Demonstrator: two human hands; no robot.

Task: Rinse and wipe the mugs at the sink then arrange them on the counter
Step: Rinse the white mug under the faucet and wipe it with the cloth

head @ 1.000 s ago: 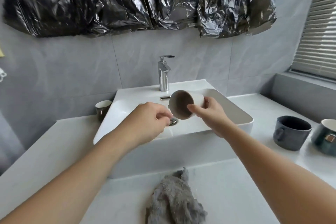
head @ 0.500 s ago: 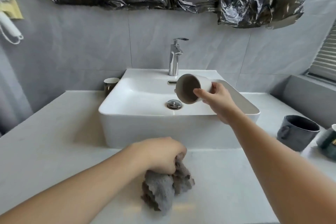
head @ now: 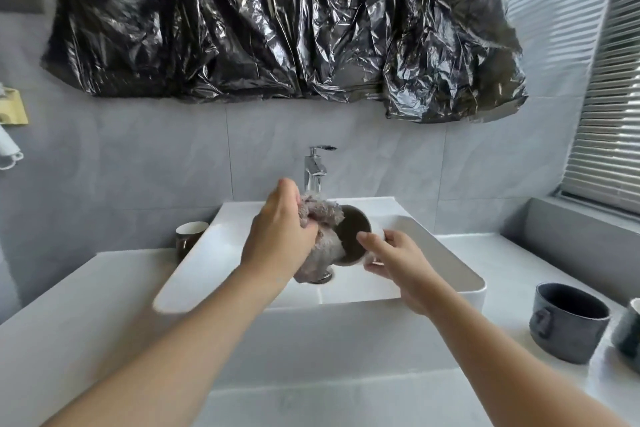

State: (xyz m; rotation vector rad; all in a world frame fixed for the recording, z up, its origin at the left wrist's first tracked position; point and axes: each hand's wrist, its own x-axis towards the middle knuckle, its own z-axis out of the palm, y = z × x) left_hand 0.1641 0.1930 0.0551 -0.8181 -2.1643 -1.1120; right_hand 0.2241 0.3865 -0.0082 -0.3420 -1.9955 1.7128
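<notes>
Over the white sink (head: pixel 450 288) my right hand (head: pixel 398 260) holds a white mug with a brown inside (head: pixel 355 236), tipped on its side with its mouth toward me and to the left. My left hand (head: pixel 277 239) grips a grey cloth (head: pixel 318 253) and presses it against the mug's rim. The cloth hangs down over the drain. A brown mug with a white inside (head: pixel 188 236) stands on the counter left of the sink. A dark grey mug (head: pixel 568 326) and a dark green mug (head: pixel 628 333) stand on the counter at the right.
A chrome tap (head: pixel 315 170) rises behind the sink, shut off. The white counter (head: pixel 69 322) runs on both sides. Black plastic sheeting (head: pixel 277 21) covers the wall above. Window blinds (head: pixel 609 114) and a grey ledge (head: pixel 581 236) are at the right.
My left hand picked the grey cloth up off the counter in front of the sink and brought it to the mug. My right hand kept the mug over the basin.
</notes>
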